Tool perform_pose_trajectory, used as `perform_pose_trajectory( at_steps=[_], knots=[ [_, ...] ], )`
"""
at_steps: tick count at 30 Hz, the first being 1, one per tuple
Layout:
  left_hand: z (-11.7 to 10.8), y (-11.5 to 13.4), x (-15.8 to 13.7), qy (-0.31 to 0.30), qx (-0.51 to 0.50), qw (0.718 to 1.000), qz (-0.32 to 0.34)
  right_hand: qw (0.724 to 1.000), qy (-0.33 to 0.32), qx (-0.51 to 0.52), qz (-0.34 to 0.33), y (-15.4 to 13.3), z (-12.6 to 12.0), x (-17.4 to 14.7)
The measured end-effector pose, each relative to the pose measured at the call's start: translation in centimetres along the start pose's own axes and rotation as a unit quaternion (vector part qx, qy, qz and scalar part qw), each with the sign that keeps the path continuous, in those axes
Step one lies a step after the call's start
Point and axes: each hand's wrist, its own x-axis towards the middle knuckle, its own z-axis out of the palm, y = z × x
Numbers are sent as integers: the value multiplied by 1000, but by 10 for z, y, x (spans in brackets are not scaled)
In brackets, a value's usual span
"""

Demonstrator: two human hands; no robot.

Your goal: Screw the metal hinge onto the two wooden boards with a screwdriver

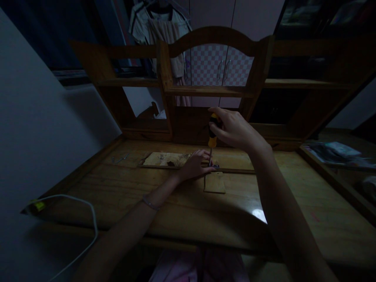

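My right hand (233, 127) is wrapped round the handle of a yellow and black screwdriver (212, 141), which it holds nearly upright. The shaft runs down to a small dark metal piece (216, 166) at the edge of a long wooden board (235, 161). My left hand (195, 164) rests on that board, with its thumb and fingers closed around the spot by the screwdriver tip and the metal piece. Left of this hand, the board's surface is pale and rough with dark damaged patches. Just in front lies a small square piece of wood (214, 183).
A wooden desk (141, 211) carries everything, backed by a shelf unit (205, 92). Small metal items (121, 158) lie at the left. A white cable (93, 215) loops over the front left edge near a yellow object (38, 205). Papers or packets (337, 152) sit at the right.
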Motion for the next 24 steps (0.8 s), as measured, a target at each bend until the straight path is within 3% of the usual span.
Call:
perform_pose_trajectory(
  at_steps=[18,24],
  knots=[
    [-6,1,0,-16,4,1000,23,1000,-5,-9,6,1,0,1],
    [-19,-9,-3,-41,110,993,12,1000,-5,-4,5,2,0,0]
  ],
)
